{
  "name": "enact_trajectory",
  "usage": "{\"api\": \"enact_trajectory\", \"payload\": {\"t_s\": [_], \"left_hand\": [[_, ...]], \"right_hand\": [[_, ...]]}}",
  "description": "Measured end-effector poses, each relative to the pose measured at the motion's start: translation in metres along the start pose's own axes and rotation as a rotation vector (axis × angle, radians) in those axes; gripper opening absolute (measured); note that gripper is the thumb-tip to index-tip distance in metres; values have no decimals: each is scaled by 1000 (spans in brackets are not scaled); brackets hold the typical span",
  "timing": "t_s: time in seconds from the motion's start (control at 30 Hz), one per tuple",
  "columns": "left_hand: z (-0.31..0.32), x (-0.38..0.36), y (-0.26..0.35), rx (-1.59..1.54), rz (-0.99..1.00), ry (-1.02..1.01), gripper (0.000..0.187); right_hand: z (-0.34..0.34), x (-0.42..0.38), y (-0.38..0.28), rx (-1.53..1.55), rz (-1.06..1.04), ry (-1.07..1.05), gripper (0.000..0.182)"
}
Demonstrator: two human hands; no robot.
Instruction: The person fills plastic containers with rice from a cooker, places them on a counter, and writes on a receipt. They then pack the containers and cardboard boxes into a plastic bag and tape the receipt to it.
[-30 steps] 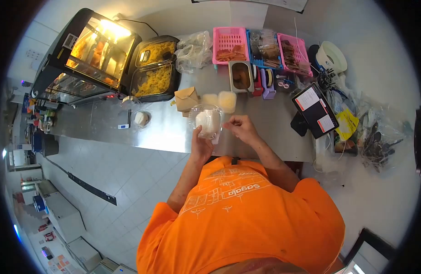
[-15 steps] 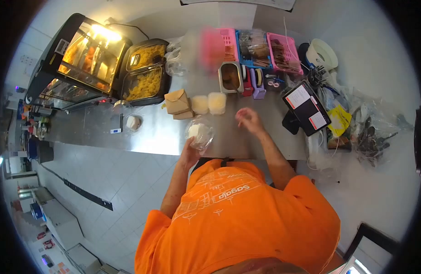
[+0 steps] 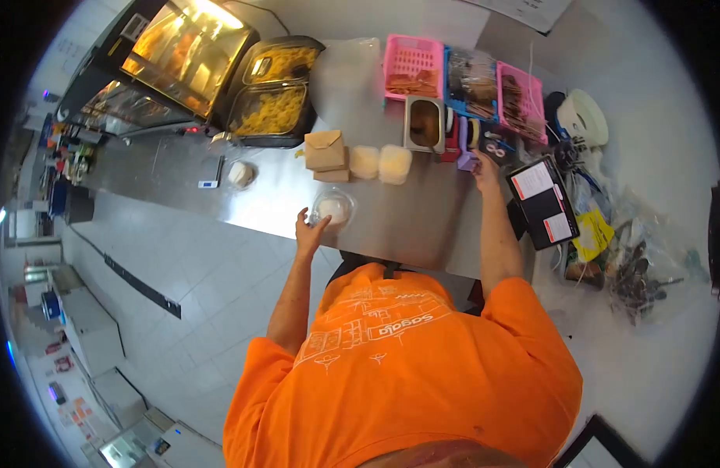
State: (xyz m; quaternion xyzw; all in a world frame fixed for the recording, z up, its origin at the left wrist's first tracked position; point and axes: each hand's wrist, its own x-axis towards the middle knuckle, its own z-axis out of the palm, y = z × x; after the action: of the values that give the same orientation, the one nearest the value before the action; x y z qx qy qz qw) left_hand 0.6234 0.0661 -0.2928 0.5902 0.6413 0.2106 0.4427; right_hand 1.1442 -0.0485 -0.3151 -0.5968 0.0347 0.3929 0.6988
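Head view first: how is the left hand [image 3: 313,226] posed?

Forearm angled forward over the near edge of the desk [image 3: 407,222], thumb and fingers spread apart, loose rather than clenched. The thumb is at the rim of a clear container [image 3: 350,204].

What's in that?

Something white and rounded [image 3: 333,209]. The container sits on the desk, close to the front edge.

And the right hand [image 3: 485,170]?

That arm is stretched farther out, almost straight, fingers bent at the near end of a purple dispenser [image 3: 464,143]. I can't tell whether they grip it or only touch it.

What's close by?

A red dispenser [image 3: 451,139] just beside the purple one, then a steel pan [image 3: 407,131]. Scissors [image 3: 496,148] lie near the right fingers, and a tablet [image 3: 545,201] is tilted beside that forearm. Beyond the container are brown boxes [image 3: 325,154] and two pale tubs [image 3: 395,164].

Farther out?

A pink basket [image 3: 414,58], a blue basket [image 3: 449,82] and a second pink basket [image 3: 535,101], in a row. Well to the left, dark trays [image 3: 304,129] of yellow food [image 3: 272,111] stand beside a lit warmer [image 3: 190,51].
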Motion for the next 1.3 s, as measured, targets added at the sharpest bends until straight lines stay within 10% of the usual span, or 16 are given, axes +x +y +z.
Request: {"api": "enact_trajectory", "payload": {"t_s": [0.13, 0.23, 0.4, 0.7, 0.9, 1.03, 1.3], "left_hand": [[0, -11, -6, -5, 14, 80, 87], [-7, -8, -22, -29, 20, 142, 83], [-65, 55, -38, 141, 170, 323, 77], [-231, 276, 34, 573, 621, 495, 62], [-261, 322, 90, 694, 212, 83, 59], [-261, 335, 23, 835, 181, -246, 77], [-225, 279, -83, 72, 187, -34, 77]], "right_hand": [[-45, 11, 52, 28, -341, -53, 20], [-41, -2, 37, -1258, -605, 358, 16], [-48, -4, 79, -297, -114, 274, 23], [10, -184, 86, -281, -35, 82, 19], [68, -217, 96, -321, -191, 207, 18], [142, -237, 113, -290, -206, 211, 18], [284, -251, 176, -218, -180, -18, 12]]}}
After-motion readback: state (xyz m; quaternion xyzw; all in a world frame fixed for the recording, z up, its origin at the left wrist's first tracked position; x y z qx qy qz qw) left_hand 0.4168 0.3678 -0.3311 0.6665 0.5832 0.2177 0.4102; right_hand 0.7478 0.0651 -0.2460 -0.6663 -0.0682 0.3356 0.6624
